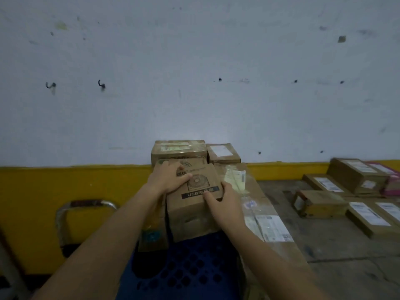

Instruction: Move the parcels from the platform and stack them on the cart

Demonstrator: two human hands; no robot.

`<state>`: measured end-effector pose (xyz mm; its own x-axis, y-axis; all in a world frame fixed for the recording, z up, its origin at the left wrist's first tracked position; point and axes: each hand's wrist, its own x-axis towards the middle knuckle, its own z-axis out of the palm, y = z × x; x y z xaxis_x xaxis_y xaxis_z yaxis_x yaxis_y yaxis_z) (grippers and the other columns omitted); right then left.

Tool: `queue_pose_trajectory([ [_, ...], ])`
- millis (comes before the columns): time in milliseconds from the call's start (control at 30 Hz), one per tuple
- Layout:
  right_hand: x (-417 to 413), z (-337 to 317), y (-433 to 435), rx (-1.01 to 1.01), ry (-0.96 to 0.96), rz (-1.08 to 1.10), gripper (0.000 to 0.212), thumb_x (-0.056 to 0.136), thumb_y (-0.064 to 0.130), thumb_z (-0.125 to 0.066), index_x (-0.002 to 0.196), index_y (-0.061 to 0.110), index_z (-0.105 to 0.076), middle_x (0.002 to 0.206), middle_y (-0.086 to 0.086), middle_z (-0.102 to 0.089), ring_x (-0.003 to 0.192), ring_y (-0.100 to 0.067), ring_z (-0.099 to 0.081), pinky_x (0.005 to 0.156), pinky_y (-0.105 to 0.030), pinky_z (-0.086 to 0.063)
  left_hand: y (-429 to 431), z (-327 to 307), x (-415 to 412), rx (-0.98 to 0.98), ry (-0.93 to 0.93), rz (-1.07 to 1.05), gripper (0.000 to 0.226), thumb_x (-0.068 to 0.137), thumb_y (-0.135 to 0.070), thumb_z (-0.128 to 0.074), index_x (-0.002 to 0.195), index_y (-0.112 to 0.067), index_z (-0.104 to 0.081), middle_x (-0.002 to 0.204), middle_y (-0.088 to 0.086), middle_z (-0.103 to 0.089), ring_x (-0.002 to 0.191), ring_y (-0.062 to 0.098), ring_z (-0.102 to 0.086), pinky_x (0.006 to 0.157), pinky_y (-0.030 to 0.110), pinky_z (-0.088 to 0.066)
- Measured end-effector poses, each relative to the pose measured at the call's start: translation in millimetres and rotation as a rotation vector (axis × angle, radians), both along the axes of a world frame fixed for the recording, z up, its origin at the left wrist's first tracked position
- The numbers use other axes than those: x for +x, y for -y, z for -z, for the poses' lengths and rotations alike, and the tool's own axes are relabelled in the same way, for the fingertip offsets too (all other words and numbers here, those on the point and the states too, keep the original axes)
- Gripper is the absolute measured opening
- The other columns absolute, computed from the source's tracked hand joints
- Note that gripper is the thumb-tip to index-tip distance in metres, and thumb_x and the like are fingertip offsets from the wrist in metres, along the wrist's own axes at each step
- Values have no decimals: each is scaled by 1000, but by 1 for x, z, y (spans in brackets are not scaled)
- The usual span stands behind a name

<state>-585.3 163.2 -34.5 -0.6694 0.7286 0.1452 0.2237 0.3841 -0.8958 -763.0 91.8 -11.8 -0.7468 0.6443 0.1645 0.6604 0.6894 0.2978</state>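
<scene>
A brown cardboard parcel (194, 204) with a fan drawing and "USB" print stands on the blue perforated cart deck (190, 267). My left hand (168, 177) lies over its top left corner, fingers curled on the top face. My right hand (223, 202) grips its right front edge with the thumb on top. Behind it on the cart are two stacked parcels (179, 150) and a smaller one (224, 153). A large flat parcel (249, 191) with labels stands against the right side.
Several labelled parcels (355, 180) lie on the grey platform (324, 245) at the right. The cart's metal handle (84, 204) rises at the left before a yellow and white wall (65, 191).
</scene>
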Motion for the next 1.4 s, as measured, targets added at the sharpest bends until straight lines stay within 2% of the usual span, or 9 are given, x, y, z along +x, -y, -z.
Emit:
queue_pose_trajectory([
  [167,-3,19,-1,-51,151,2,56,91,32,-53,140,18,-30,129,-8,-53,113,-23,-53,93,-37,-48,-12,33,5,-4,24,60,61,87,-61,-45,136,-25,-46,143,5,-41,128,23,-41,102,36,-35],
  [300,-8,30,3,-61,310,-24,64,92,36,-49,144,14,-18,139,-13,-42,122,-26,-46,98,-34,-43,-19,58,4,-147,-7,48,65,87,-66,-36,141,-29,-38,151,6,-30,136,26,-30,111,42,-25],
  [433,-12,32,5,30,387,-27,68,94,41,-43,147,14,-9,142,-15,-32,127,-27,-38,101,-35,-37,-19,65,0,-205,-69,38,62,89,-66,-28,141,-32,-37,150,5,-33,136,25,-31,111,43,-22],
  [567,-10,32,4,266,442,-33,65,91,53,-41,142,20,-19,137,-12,-32,123,-26,-37,93,-34,-37,-10,55,-3,-96,-119,48,51,93,-55,-33,134,-28,-46,146,2,-40,132,24,-32,109,41,-26],
  [633,-10,34,2,376,473,-77,71,87,63,-39,143,26,-17,138,-11,-27,125,-28,-34,90,-36,-37,-1,53,-5,-55,-102,-47,51,93,-55,-32,136,-31,-42,148,3,-36,135,28,-27,111,48,-22],
  [767,-15,41,-1,426,564,-180,80,83,71,-35,148,31,-10,149,-9,-11,135,-32,-20,102,-41,-33,16,53,-7,-81,174,-192,55,91,-61,-30,139,-33,-38,154,9,-22,141,40,-12,113,58,-16],
  [1067,-17,48,0,397,560,-168,81,86,70,-30,150,28,-3,157,-13,6,143,-31,-2,111,-40,-23,2,57,5,-174,84,-193,59,88,-66,-30,140,-37,-35,154,5,-23,140,36,-14,110,57,-18],
  [1300,-7,31,-10,430,457,-147,78,83,70,-37,145,27,-18,142,-11,-22,129,-30,-25,100,-41,-34,1,43,11,-178,106,-227,61,87,-67,-33,141,-36,-35,157,4,-16,143,39,-9,110,66,-5],
  [1400,7,17,-33,449,397,-138,76,84,68,-39,145,26,-19,147,-12,-22,135,-32,-22,103,-44,-34,-19,30,24,-125,22,-197,57,90,-63,-34,140,-36,-36,155,5,-20,141,34,-18,112,60,-11],
])
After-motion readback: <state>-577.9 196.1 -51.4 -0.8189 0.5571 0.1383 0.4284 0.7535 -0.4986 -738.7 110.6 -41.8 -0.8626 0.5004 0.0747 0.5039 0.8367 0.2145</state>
